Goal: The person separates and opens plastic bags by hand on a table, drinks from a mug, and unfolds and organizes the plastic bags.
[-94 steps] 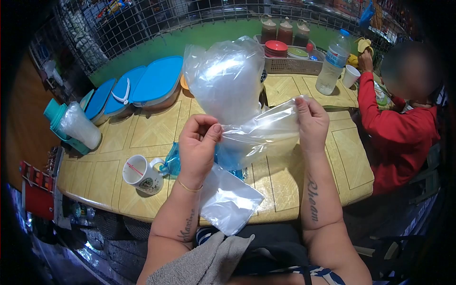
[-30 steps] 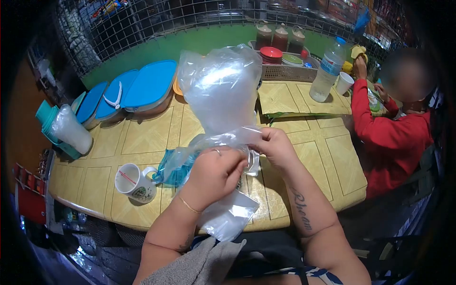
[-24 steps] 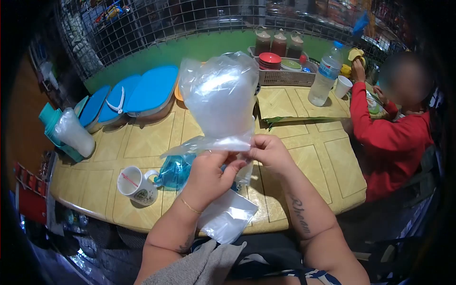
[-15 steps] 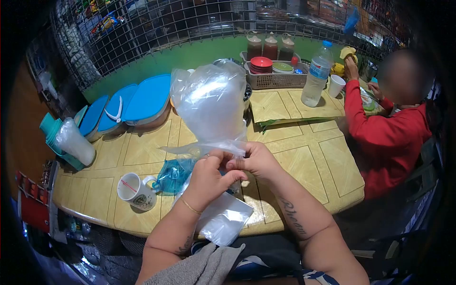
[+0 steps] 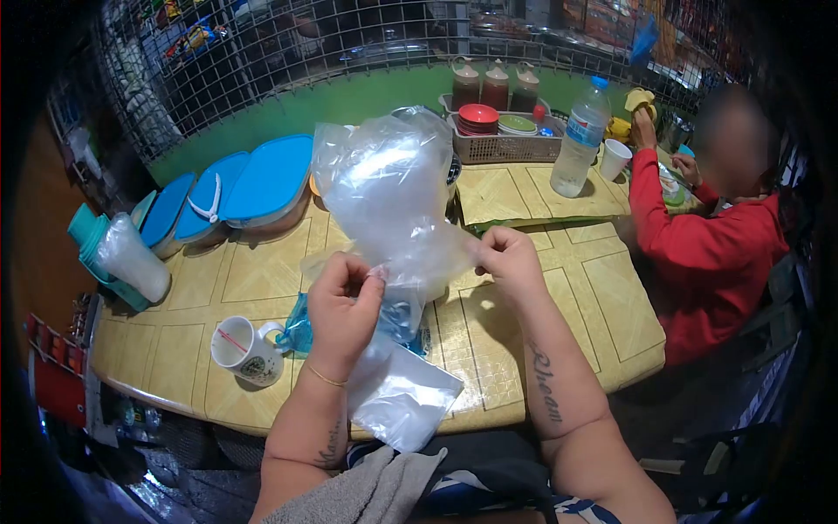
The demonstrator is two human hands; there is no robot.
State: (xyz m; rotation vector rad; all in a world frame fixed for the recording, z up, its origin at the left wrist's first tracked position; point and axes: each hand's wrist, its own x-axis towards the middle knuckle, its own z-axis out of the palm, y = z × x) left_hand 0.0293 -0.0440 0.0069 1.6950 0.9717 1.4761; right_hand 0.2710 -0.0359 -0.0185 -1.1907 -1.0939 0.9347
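A large clear plastic bag (image 5: 380,188) rises puffed out in front of me, its lower end narrowing toward my hands. My left hand (image 5: 346,293) pinches the thin plastic between thumb and fingers on the left. On the right, my right hand (image 5: 509,264) pinches another part of it, so the film stretches between both hands. Below them lies a flat stack of clear plastic bags (image 5: 406,402) at the table's near edge. Crumpled blue plastic (image 5: 299,327) shows partly behind my left hand.
A white mug (image 5: 249,351) with a red straw stands left, near blue-lidded containers (image 5: 271,179). Toward the back are a basket (image 5: 506,150) with dishes, sauce bottles (image 5: 496,86), a water bottle (image 5: 578,140) and a paper cup (image 5: 615,160). A person in red (image 5: 707,231) sits right, holding something yellow.
My hands were close together at the bag's gathered lower end. Now they are apart, the right one farther right and higher, with the plastic spread between them.
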